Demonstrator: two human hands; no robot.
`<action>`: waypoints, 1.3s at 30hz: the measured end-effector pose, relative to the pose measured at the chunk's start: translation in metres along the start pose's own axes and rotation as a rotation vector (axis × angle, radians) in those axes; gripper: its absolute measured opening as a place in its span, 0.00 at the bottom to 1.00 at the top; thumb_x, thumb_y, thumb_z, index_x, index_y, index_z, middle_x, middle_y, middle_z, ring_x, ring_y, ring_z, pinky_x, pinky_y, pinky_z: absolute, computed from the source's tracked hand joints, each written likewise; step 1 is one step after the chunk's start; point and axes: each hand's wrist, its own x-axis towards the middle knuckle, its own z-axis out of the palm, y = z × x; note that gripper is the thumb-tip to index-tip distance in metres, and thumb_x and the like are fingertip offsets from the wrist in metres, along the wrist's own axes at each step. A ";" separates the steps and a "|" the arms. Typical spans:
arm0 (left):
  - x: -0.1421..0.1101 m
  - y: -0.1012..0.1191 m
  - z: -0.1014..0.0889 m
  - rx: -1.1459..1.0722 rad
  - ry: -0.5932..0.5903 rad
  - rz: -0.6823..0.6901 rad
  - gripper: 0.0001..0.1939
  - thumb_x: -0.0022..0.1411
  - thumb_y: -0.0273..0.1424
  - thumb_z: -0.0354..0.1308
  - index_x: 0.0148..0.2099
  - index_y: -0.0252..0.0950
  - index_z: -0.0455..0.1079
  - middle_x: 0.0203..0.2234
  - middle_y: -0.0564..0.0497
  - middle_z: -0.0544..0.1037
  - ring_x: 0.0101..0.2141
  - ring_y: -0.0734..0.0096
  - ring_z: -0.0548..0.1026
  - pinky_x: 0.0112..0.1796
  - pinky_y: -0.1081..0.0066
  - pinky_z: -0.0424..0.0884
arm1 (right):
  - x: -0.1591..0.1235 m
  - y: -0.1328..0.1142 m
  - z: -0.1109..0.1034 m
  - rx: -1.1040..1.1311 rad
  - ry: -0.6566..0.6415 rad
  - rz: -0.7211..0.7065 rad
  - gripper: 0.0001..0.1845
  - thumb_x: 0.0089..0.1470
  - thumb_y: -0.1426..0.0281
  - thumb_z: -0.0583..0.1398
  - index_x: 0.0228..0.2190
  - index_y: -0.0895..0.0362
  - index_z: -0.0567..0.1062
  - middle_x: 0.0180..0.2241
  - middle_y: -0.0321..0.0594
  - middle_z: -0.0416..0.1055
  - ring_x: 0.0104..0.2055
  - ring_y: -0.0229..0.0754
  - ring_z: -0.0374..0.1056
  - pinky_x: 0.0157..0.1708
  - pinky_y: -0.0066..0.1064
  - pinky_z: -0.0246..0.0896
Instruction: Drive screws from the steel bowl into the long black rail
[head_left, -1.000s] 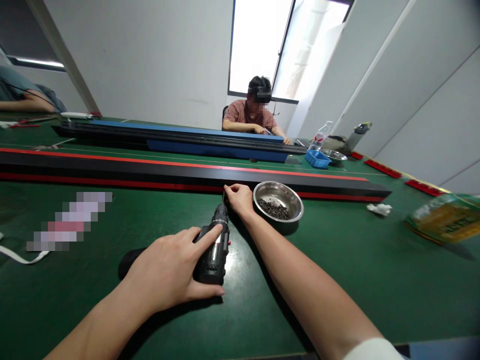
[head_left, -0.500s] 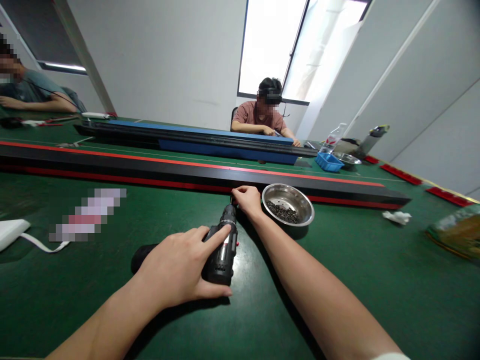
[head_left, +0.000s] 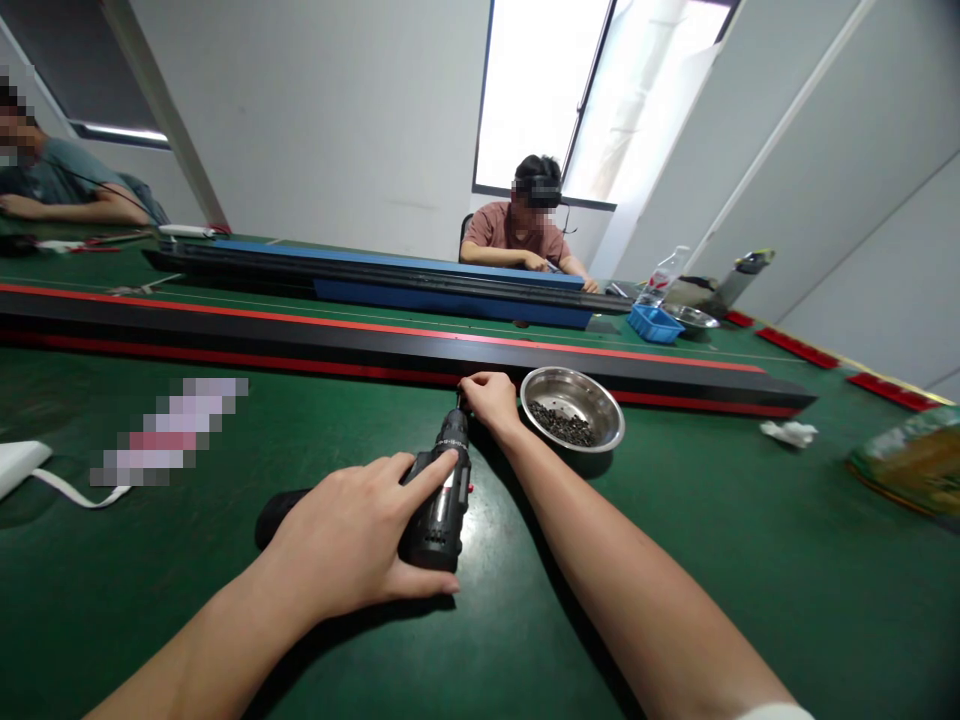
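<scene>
My left hand is wrapped around a black cordless drill, which lies on its side with its bit pointing away from me. The bit's tip meets the red lower side of a long black beam with red edges. Pinched fingers of my right hand are at that same spot against the beam; whatever they hold is too small and hidden to make out. Just right of that hand stands a steel bowl with many small dark screws in it.
Behind the beam lie long black and blue pieces. A person works across the green table; another person sits far left. Rightward are a blue basket, a plastic bottle, crumpled tissue and a yellow-green bag.
The camera view has shifted, bringing more of the left side into sight. The drill's tip sits slightly closer to the beam; both hands keep their grips.
</scene>
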 end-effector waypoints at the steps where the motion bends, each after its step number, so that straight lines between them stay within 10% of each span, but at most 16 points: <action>1: 0.000 0.000 -0.001 0.000 -0.010 -0.001 0.57 0.54 0.65 0.64 0.79 0.52 0.50 0.58 0.40 0.78 0.49 0.43 0.82 0.48 0.52 0.79 | -0.001 -0.001 -0.001 -0.006 0.001 -0.004 0.13 0.58 0.67 0.62 0.36 0.56 0.88 0.32 0.43 0.84 0.37 0.45 0.81 0.43 0.28 0.72; 16: -0.001 -0.001 0.003 0.000 0.016 0.008 0.58 0.53 0.65 0.65 0.79 0.53 0.51 0.56 0.41 0.79 0.48 0.42 0.82 0.46 0.50 0.80 | -0.005 0.002 0.004 0.170 0.060 -0.039 0.18 0.63 0.63 0.57 0.36 0.55 0.86 0.32 0.40 0.83 0.30 0.41 0.79 0.31 0.26 0.67; 39: 0.012 -0.004 0.008 0.131 0.072 0.000 0.57 0.56 0.71 0.56 0.79 0.52 0.49 0.54 0.39 0.79 0.45 0.43 0.83 0.41 0.53 0.80 | -0.018 -0.012 -0.001 -0.023 0.119 -0.075 0.18 0.67 0.69 0.56 0.38 0.55 0.86 0.41 0.45 0.85 0.46 0.45 0.79 0.49 0.30 0.66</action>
